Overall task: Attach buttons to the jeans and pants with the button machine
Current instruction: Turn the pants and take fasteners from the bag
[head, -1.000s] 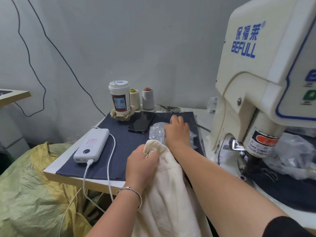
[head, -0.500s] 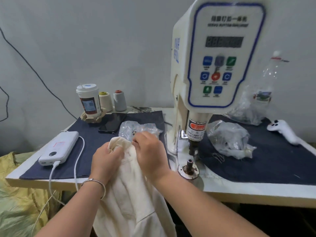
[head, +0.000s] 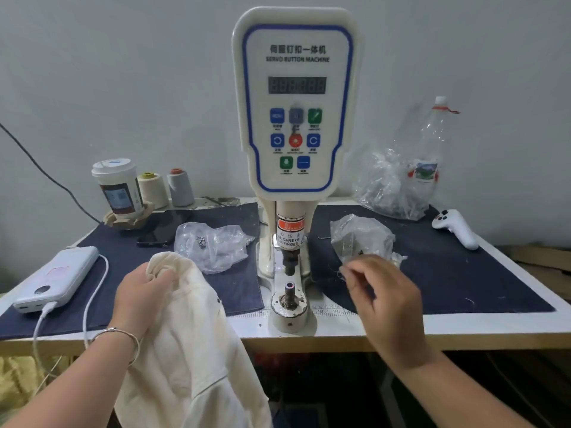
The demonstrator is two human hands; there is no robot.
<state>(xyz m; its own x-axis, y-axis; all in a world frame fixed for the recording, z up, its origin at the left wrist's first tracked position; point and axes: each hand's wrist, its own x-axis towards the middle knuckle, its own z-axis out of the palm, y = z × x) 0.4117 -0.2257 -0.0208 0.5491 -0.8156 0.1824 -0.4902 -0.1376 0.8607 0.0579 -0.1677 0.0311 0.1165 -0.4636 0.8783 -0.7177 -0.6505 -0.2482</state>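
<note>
Left hand [head: 145, 296] has a firm grip on a bunched corner of the cream pants [head: 188, 344], fingers curled round the cloth at the near left of the counter [head: 448, 327], with the rest of the garment draping off the near edge toward the person. Right hand [head: 384, 299] hovers to the right of the button machine [head: 295, 118], blurred, fingertips drawn together just at the near edge of the right-hand plastic bag [head: 360, 239]; whether that grip has a button pinched in it I cannot tell, it's too smeared. A second clear bag [head: 213, 245] with small metal pieces lies just left of the machine's column, beside the pants. The lower die post [head: 289, 293] in front of the machine stands bare, nothing on it, and the punch above it is raised. So this reads as the loading step: fetching a button part from the bag, fabric not yet under the head. Next move, as I judge it, calls for seating the part squarely on the die, then bringing the waistband corner over it, flat and single-layered, with fingers kept clear of the punch, as the warning label [head: 289, 234] on the column urges.
</note>
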